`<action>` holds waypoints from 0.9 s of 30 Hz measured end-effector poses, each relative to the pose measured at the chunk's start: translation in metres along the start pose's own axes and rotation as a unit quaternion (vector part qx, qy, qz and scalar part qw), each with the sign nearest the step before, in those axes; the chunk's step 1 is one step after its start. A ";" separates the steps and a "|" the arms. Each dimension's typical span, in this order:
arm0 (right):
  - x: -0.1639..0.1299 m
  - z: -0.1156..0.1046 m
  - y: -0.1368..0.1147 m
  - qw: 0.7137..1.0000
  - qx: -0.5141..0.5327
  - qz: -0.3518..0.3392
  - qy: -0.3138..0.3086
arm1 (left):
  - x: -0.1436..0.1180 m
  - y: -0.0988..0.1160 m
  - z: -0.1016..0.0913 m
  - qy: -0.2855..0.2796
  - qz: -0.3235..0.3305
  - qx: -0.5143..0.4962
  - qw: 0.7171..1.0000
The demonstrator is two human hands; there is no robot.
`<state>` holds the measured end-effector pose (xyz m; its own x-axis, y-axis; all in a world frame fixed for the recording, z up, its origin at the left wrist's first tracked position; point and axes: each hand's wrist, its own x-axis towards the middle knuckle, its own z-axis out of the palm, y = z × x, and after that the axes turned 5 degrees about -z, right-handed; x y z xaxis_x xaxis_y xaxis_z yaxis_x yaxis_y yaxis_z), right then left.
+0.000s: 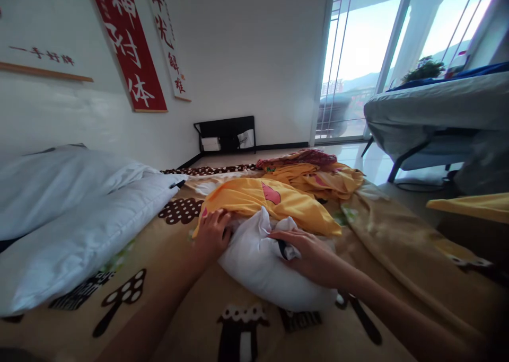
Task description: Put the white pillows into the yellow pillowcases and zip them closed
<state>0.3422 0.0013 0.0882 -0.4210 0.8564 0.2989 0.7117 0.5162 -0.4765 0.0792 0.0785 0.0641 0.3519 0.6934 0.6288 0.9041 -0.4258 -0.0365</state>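
Note:
A white pillow (254,269) lies on the patterned bedspread, partly inside a yellow pillowcase (246,195) with a pink print. The pillow's bunched near end sticks out toward me. My left hand (214,234) is closed on the pillowcase's left edge, beside the pillow; its fingertips are partly hidden by the cloth. On the other side, my right hand (308,253) grips a crumpled fold at the pillow's end, where a small dark patch shows between thumb and fingers.
Two other white pillows (99,229) lie on the left of the brown bedspread (186,319). More yellow cloth (330,179) and a reddish cloth (306,157) are heaped at the far side. A covered table (437,99) stands at right, before a glass door (358,60).

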 end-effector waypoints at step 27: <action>-0.011 -0.005 -0.009 0.983 0.049 -0.150 -0.090 | 0.031 -0.011 0.026 -0.078 -0.058 -0.020 0.995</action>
<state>0.3431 -0.0124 0.0931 -0.7035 0.6485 0.2906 0.4861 0.7374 -0.4690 0.0862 0.1196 0.0636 0.2816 0.8202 0.4980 0.9317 -0.3578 0.0625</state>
